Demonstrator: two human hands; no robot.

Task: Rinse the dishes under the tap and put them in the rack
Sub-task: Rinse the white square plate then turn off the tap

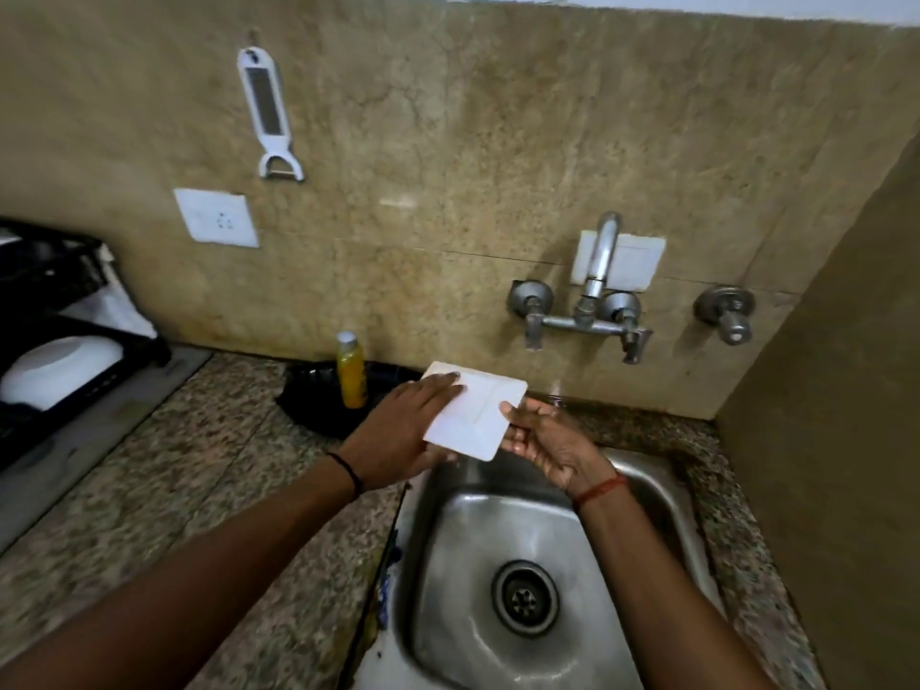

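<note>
A white square plate (485,415) is held tilted over the back left corner of the steel sink (647,495). My left hand (403,425) grips its left side, fingers spread on top. My right hand (545,440) holds its right edge from below and looks wet. A thin stream of water falls by my right hand, below the wall tap (595,286). The black dish rack (55,311) stands at the far left with a white bowl (59,366) in it.
A yellow bottle (352,371) stands on a black tray (318,395) behind the plate. The speckled granite counter (199,465) lies between rack and sink. A peeler (271,117) and a socket (216,219) are on the wall. A side wall closes the right.
</note>
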